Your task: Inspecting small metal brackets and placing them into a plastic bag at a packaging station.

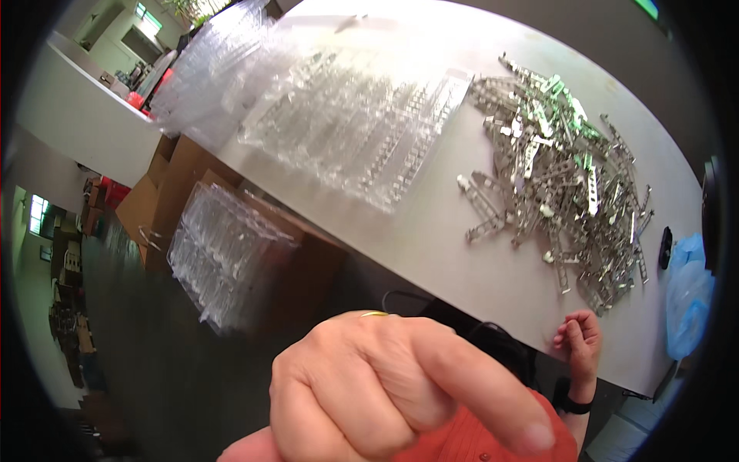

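Close to the camera, my left hand (369,385) fills the lower middle, knuckles up, with a yellow ring on it. Most of its fingers curl under, while one stretches toward the lower right. Its palm side is hidden, so anything inside cannot be seen. My right hand (583,339), with a black band at the wrist, is at the table's near edge. Its fingers are curled in and nothing shows in them. Beyond it lies a heap of silvery, perforated metal strip parts (558,185). A clear plastic compartment tray (362,131) with rows of small metal pieces lies left of the heap.
More clear trays (208,73) are stacked at the table's far left. Below the left edge, a cardboard box (296,266) holds further clear trays (223,254). A blue plastic bag (687,296) and a small black object (666,246) are at the white table's (431,239) right.
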Action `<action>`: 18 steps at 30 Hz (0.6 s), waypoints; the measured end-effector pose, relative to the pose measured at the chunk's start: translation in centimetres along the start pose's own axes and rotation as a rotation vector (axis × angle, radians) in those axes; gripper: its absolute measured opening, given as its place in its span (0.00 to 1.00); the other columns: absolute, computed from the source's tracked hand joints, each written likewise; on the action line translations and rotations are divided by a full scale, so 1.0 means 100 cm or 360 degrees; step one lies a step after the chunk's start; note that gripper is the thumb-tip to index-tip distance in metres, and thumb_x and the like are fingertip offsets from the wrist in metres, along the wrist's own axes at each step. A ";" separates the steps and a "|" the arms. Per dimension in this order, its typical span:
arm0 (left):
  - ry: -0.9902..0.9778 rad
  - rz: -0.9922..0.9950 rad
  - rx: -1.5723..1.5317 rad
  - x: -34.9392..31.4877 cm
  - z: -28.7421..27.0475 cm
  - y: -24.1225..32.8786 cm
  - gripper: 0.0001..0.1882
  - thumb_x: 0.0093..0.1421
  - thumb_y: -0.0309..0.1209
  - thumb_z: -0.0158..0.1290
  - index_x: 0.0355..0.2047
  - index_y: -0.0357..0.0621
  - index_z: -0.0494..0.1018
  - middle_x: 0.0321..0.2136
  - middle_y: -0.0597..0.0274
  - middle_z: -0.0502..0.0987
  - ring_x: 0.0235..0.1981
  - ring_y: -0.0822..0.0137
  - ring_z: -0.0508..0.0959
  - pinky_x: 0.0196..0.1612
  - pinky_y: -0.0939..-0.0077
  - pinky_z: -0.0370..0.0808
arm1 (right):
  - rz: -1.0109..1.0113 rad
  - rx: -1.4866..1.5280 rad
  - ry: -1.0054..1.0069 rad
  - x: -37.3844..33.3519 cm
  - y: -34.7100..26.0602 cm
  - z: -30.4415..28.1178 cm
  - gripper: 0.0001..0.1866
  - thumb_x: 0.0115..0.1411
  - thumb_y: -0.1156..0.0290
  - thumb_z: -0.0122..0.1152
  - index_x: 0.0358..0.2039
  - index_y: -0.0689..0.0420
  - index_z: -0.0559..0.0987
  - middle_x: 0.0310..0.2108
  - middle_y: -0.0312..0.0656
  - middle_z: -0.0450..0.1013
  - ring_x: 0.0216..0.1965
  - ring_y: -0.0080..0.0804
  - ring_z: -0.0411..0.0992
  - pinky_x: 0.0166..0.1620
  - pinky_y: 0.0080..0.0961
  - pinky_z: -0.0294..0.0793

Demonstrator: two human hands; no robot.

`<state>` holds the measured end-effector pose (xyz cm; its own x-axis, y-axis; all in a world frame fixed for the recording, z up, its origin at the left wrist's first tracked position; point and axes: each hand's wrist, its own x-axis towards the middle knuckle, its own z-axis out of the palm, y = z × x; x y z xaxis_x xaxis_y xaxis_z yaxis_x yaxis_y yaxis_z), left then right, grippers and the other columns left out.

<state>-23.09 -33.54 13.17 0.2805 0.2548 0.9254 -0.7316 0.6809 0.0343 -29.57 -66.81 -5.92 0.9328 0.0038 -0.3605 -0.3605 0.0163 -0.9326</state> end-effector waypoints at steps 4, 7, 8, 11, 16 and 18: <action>0.0055 0.0069 -0.0518 -0.008 0.002 -0.017 0.29 0.71 0.38 0.40 0.10 0.47 0.61 0.06 0.69 0.58 0.06 0.74 0.59 0.22 0.65 0.78 | -0.0094 -0.0017 0.0102 -0.006 0.010 -0.008 0.07 0.68 0.69 0.56 0.43 0.56 0.73 0.31 0.34 0.74 0.27 0.18 0.73 0.31 0.16 0.74; 0.0056 0.0043 -0.0436 -0.019 0.014 -0.046 0.28 0.71 0.38 0.40 0.10 0.47 0.61 0.06 0.69 0.58 0.06 0.74 0.59 0.22 0.65 0.78 | -0.0186 -0.0042 0.0061 -0.002 0.009 0.000 0.08 0.69 0.68 0.55 0.44 0.56 0.73 0.32 0.34 0.74 0.28 0.18 0.72 0.31 0.15 0.73; 0.0062 0.0024 -0.0440 -0.019 0.014 -0.043 0.28 0.71 0.38 0.40 0.10 0.47 0.61 0.06 0.69 0.58 0.06 0.74 0.59 0.22 0.65 0.78 | -0.0201 -0.0059 0.0078 -0.004 0.011 -0.001 0.08 0.69 0.68 0.55 0.44 0.56 0.73 0.32 0.34 0.74 0.28 0.17 0.72 0.32 0.15 0.73; 0.0068 -0.0022 -0.0444 -0.021 0.017 -0.045 0.28 0.71 0.37 0.40 0.10 0.47 0.61 0.07 0.69 0.58 0.06 0.73 0.59 0.22 0.65 0.78 | -0.0219 -0.0065 0.0100 -0.007 0.012 -0.003 0.08 0.69 0.68 0.55 0.45 0.57 0.73 0.32 0.34 0.73 0.28 0.17 0.72 0.32 0.15 0.73; 0.0069 -0.0072 -0.0452 -0.020 0.012 -0.038 0.28 0.71 0.37 0.40 0.10 0.47 0.61 0.07 0.69 0.58 0.06 0.73 0.59 0.22 0.65 0.78 | -0.0232 -0.0085 0.0118 -0.006 0.013 -0.003 0.08 0.69 0.68 0.54 0.45 0.57 0.73 0.33 0.34 0.73 0.29 0.17 0.72 0.31 0.15 0.73; 0.0071 -0.0091 -0.0469 -0.019 0.009 -0.029 0.28 0.70 0.37 0.40 0.10 0.47 0.61 0.07 0.69 0.58 0.06 0.73 0.59 0.22 0.66 0.78 | -0.0215 -0.0087 0.0117 -0.006 0.017 -0.007 0.08 0.69 0.68 0.54 0.45 0.57 0.73 0.33 0.34 0.73 0.29 0.17 0.71 0.31 0.15 0.73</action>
<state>-22.12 -36.61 11.68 0.3476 0.2360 0.9074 -0.5040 0.8632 -0.0314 -30.77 -67.50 -7.27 0.9708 -0.0678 -0.2299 -0.2331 -0.0429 -0.9715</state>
